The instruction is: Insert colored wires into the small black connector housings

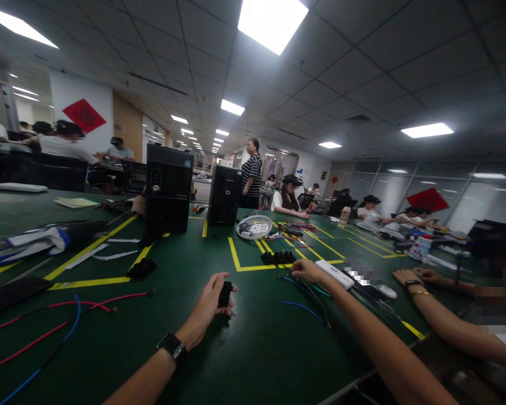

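My left hand [211, 304] rests on the green table [253, 349], its fingers wrapped round a small black block [225, 293]. A black watch [174, 347] sits on that wrist. My right hand [306, 270] reaches farther out, fingertips pinched at the ends of several thin wires [303, 292], blue and green, that trail back toward me. A row of small black parts [278, 257] lies just beyond that hand. A white bar-shaped device [335, 274] lies to its right.
Red and blue wires [67, 315] lie at left. Two black computer towers [168, 188] [225, 196] stand behind yellow tape lines, with a white basket [254, 226] beside them. A neighbour's arms [438, 304] rest on the table at right. Other people sit at far tables.
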Demonstrator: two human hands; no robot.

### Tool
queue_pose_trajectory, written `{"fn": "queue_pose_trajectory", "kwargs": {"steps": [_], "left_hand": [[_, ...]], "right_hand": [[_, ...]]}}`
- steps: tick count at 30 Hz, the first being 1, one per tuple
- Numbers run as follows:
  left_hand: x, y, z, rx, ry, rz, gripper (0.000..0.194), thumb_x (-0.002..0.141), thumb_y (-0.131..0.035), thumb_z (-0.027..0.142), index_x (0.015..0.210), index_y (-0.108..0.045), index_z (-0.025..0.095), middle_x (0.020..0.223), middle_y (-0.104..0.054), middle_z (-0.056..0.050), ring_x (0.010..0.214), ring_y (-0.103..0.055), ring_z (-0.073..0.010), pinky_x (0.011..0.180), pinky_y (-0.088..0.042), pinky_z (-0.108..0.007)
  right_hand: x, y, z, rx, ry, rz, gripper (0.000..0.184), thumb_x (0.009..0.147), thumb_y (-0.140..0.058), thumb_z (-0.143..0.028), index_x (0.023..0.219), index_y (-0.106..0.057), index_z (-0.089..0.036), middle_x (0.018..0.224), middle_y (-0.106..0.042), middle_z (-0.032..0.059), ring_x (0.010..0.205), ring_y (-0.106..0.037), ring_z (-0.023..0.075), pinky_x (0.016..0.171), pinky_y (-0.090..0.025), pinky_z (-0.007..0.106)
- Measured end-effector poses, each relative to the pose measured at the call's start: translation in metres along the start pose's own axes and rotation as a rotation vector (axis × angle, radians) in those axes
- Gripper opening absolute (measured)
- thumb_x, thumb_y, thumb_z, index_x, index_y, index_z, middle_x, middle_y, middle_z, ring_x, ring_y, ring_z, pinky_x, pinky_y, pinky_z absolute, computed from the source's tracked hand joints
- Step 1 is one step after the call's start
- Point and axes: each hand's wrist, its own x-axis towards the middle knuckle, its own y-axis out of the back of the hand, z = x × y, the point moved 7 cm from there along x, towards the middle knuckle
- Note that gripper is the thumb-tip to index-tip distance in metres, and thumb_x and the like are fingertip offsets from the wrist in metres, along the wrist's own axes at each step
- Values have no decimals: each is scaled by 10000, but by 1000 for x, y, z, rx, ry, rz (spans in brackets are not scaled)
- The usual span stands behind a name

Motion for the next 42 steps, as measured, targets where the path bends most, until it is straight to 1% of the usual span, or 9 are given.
{"fn": "queue_pose_trajectory", "kwargs": {"steps": [12, 16, 21, 26, 34, 36, 38, 40, 42], "left_hand": [[5, 7, -10, -26, -40, 2, 455, 839, -482, 548, 1155, -485, 221, 966, -619, -85, 664, -596, -145, 559, -542, -306], [6, 9, -11, -53, -34, 30, 436, 839, -494, 529, 1143, -493, 216, 953, -620, -82, 669, -593, -144, 553, -543, -301], [5, 9, -10, -133, -3, 48, 394, 858, -493, 491, 1119, -499, 196, 940, -623, -82, 698, -612, -152, 626, -558, -338], [4, 11, -9, -210, 25, 60, 415, 858, -508, 484, 1111, -510, 154, 948, -629, -99, 753, -626, -164, 715, -545, -349], [8, 12, -8, -209, 23, 74, 450, 861, -494, 493, 1133, -525, 136, 965, -635, -115, 728, -608, -159, 638, -516, -306], [8, 14, -6, -207, 14, 97, 459, 858, -491, 500, 1136, -533, 137, 972, -638, -116, 732, -602, -159, 628, -505, -296], [10, 18, -3, -214, -12, 124, 476, 847, -494, 520, 1135, -548, 145, 983, -644, -112, 746, -597, -159, 622, -492, -283], [13, 24, 0, -244, -53, 156, 488, 835, -497, 539, 1124, -565, 151, 978, -652, -108, 747, -593, -158, 612, -475, -269], [17, 30, 3, -299, -94, 177, 490, 830, -498, 543, 1113, -575, 150, 964, -658, -107, 737, -591, -157, 599, -459, -262]], "right_hand": [[-12, 29, -5, 25, -23, 162, 218, 771, -529, -270, 809, -708, -152, 679, -677, 19, 656, -597, 165, 631, -413, 244], [-17, 53, -9, 34, -31, 332, 240, 803, -487, -291, 774, -683, -156, 710, -684, 39, 675, -603, 172, 632, -406, 243], [-30, 90, -22, 60, -20, 586, 273, 853, -410, -281, 892, -652, -160, 864, -702, 79, 780, -624, 195, 702, -419, 265], [-39, 101, -39, 64, 30, 702, 262, 852, -450, -325, 879, -657, -166, 864, -700, 84, 777, -625, 209, 721, -431, 283], [-63, 146, -74, 270, 167, 1121, 334, 878, -436, -398, 970, -639, -149, 932, -681, 105, 848, -614, 218, 790, -455, 336], [-63, 152, -92, 371, 200, 1093, 334, 872, -436, -398, 987, -625, -148, 909, -669, 97, 842, -605, 210, 770, -462, 328], [-59, 144, -118, 513, 241, 964, 307, 861, -452, -397, 974, -608, -158, 831, -647, 66, 790, -595, 190, 725, -469, 305], [-55, 116, -150, 721, 288, 745, 268, 850, -471, -400, 941, -580, -173, 724, -590, 17, 673, -568, 152, 629, -464, 262], [-52, 68, -184, 951, 301, 451, 250, 840, -490, -420, 903, -544, -185, 647, -501, -33, 518, -480, 100, 478, -397, 207]]}}
